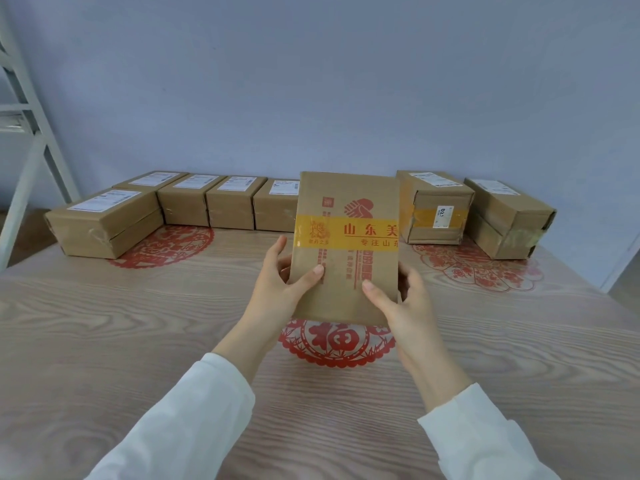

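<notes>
Left hand (280,285) and right hand (398,299) grip taped cardboard box (346,244) by lower edges, thumbs on front, box upright between them.

Hidden behind the held box (346,216): most fingers of the left hand (277,282) and right hand (401,306), thumbs excepted; the right part of one rear box (273,209); the upper rim of the red paper-cut (337,341).

Cut off at the bottom edge: left sleeve (187,420), right sleeve (485,438).

Cut off at the left edge: white rack (31,133).

Too small to read: shipping labels (104,199), probably address print.
</notes>
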